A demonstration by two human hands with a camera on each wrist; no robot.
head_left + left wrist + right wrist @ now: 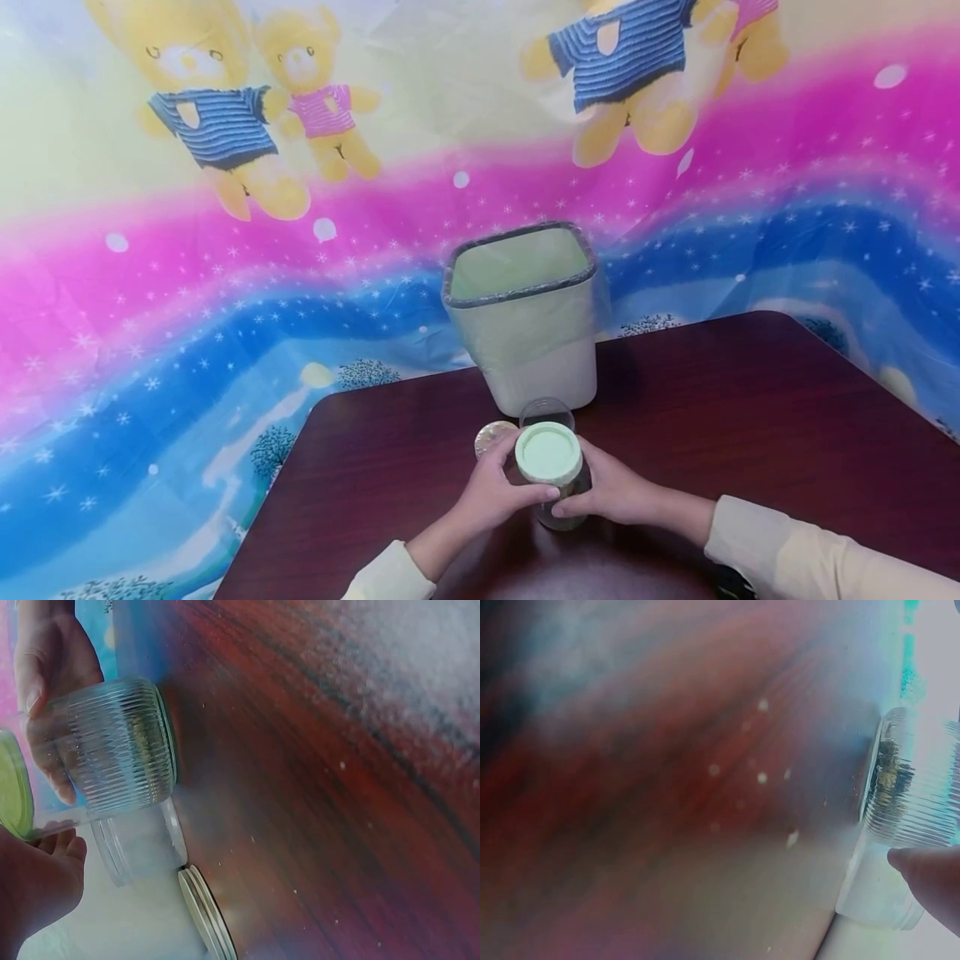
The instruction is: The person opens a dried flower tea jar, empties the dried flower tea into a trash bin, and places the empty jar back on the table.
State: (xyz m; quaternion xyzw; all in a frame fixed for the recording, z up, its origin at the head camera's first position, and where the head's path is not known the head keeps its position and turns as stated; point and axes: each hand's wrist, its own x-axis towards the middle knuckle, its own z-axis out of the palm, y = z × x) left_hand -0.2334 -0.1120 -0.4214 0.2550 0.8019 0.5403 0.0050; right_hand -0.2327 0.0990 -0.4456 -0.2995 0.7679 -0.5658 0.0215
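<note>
A clear ribbed jar (pixel 124 754) with a pale green lid (pixel 549 454) stands upright on the table near me. My left hand (pixel 498 487) grips it from the left, and my right hand (pixel 611 487) holds the other side, thumbs at the front. Some dark and yellowish bits (pixel 890 776) lie at the jar's bottom. Just behind it is a second, smaller clear container (pixel 142 840), lidless as far as I can see. To its left a gold-coloured round lid (pixel 492 437) lies on the tabletop, partly covered by my left fingers in the head view.
A white bin (pixel 543 367) with a grey rim and a clear liner stands behind the jars. The dark red-brown wooden table (pixel 720 417) has rounded far corners. Beyond it hangs a colourful sheet (pixel 225 317) printed with teddy bears.
</note>
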